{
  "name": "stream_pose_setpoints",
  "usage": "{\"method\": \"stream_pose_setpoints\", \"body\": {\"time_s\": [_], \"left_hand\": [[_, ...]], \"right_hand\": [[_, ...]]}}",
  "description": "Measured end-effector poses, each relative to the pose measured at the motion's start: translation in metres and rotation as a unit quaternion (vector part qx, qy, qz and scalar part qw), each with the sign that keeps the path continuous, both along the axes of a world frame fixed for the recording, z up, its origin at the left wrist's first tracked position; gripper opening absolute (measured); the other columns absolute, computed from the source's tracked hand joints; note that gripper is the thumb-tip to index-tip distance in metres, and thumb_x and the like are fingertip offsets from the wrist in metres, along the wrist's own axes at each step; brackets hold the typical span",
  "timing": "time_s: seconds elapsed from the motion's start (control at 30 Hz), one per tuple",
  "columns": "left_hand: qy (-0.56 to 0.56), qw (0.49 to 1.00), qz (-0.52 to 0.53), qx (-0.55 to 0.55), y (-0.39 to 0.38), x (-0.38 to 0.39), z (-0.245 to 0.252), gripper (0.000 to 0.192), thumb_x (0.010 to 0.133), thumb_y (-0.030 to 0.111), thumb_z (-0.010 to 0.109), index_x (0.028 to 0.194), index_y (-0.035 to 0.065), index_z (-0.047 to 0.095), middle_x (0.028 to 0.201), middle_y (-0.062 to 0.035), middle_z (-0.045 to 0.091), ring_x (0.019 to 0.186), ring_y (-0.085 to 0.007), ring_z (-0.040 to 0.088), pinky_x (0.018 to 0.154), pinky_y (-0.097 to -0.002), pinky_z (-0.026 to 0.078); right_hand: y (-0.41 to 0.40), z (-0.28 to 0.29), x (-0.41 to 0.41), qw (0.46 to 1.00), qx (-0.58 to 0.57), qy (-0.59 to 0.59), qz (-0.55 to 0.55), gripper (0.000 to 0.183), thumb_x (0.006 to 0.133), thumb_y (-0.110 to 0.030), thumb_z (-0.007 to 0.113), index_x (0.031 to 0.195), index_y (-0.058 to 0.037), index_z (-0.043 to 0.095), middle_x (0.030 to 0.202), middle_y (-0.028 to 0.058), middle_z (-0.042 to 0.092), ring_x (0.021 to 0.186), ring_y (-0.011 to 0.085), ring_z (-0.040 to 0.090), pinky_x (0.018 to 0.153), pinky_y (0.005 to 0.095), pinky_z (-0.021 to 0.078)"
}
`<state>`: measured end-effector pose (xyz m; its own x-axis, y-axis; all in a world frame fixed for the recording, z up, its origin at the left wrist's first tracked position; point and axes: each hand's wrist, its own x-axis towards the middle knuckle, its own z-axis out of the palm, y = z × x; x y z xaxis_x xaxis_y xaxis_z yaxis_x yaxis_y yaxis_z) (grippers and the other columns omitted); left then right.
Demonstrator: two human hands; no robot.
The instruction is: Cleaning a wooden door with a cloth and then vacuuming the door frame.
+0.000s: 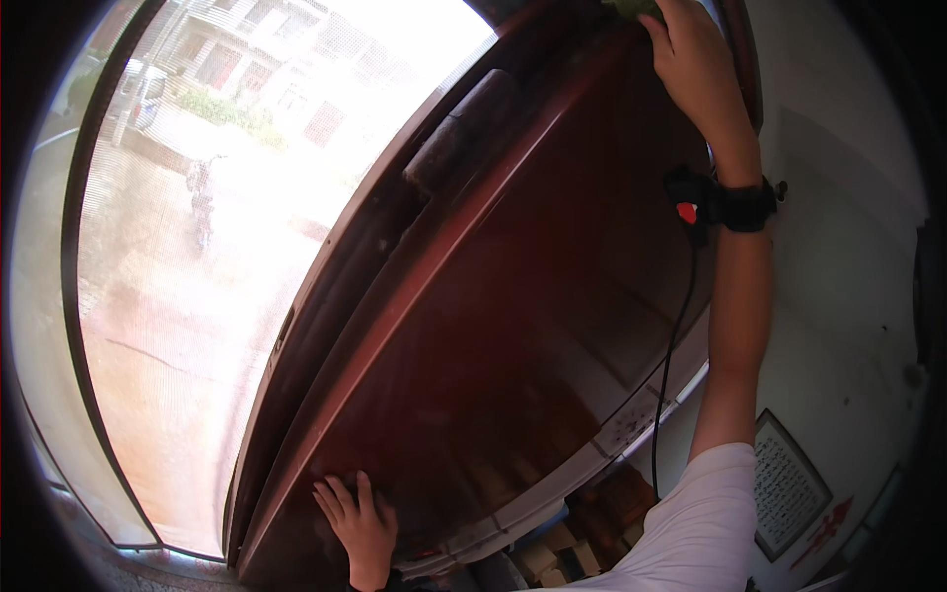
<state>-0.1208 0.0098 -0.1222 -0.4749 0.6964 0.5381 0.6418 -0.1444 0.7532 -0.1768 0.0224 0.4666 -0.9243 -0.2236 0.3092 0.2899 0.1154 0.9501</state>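
A dark red, glossy door fills the middle of the view, set at a slant. My right hand is stretched to the top of it, partly cut off by the picture's edge. Its fingers are on a green thing, likely a cloth, of which only a small part shows. Low on the door, near its left edge, my left hand rests with fingers spread against the surface and nothing in its grasp. A thick hinge-like cylinder runs along the door's edge beside the frame.
A mesh screen in a dark frame stands at the left, with a bright street behind it. A black cable hangs from the device on my right wrist. Cardboard boxes and a framed sheet of writing are at lower right.
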Motion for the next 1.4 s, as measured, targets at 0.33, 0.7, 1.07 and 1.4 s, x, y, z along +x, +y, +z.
{"method": "stream_pose_setpoints", "body": {"time_s": [0.33,0.7,1.07,1.4], "left_hand": [[-0.012,0.999,0.029,0.033,0.006,0.007,-0.004,0.051,0.085,0.015,0.052,0.133,-0.0021,0.047,0.149,-0.0325,0.019,0.136,-0.0570,0.013,0.111,-0.0631,0.020],[-0.031,0.999,0.031,0.026,-0.004,0.003,0.006,0.052,0.080,0.018,0.058,0.130,0.0068,0.053,0.144,-0.0317,0.029,0.132,-0.0567,0.025,0.108,-0.0646,0.024],[-0.023,0.999,0.003,0.043,-0.019,-0.010,0.018,0.050,0.082,0.009,0.055,0.131,0.0007,0.050,0.145,-0.0350,0.026,0.134,-0.0572,0.021,0.111,-0.0613,0.022],[0.011,1.000,-0.028,-0.008,-0.037,-0.023,0.036,0.053,0.083,0.012,0.054,0.134,-0.0018,0.046,0.144,-0.0363,0.028,0.134,-0.0565,0.020,0.111,-0.0612,0.021]], "right_hand": [[0.002,0.004,0.002,1.000,-0.001,-0.006,0.025,0.021,0.082,0.006,0.057,0.102,-0.0001,0.056,0.095,0.0168,0.064,0.093,0.0360,0.059,0.081,0.0409,0.0462],[-0.014,0.003,-0.006,0.998,-0.055,0.008,-0.004,0.018,0.085,0.001,0.058,0.103,0.0018,0.058,0.095,0.0198,0.065,0.093,0.0374,0.062,0.080,0.0387,0.0489],[-0.001,0.008,0.017,0.994,-0.083,0.048,0.056,0.026,0.087,-0.004,0.060,0.112,0.0014,0.056,0.104,0.0193,0.064,0.102,0.0340,0.061,0.088,0.0361,0.0471],[-0.038,-0.094,0.186,0.965,-0.027,0.258,-0.025,0.032,0.094,-0.007,0.054,0.126,-0.0027,0.054,0.124,0.0155,0.059,0.120,0.0295,0.053,0.103,0.0410,0.0398]]}}
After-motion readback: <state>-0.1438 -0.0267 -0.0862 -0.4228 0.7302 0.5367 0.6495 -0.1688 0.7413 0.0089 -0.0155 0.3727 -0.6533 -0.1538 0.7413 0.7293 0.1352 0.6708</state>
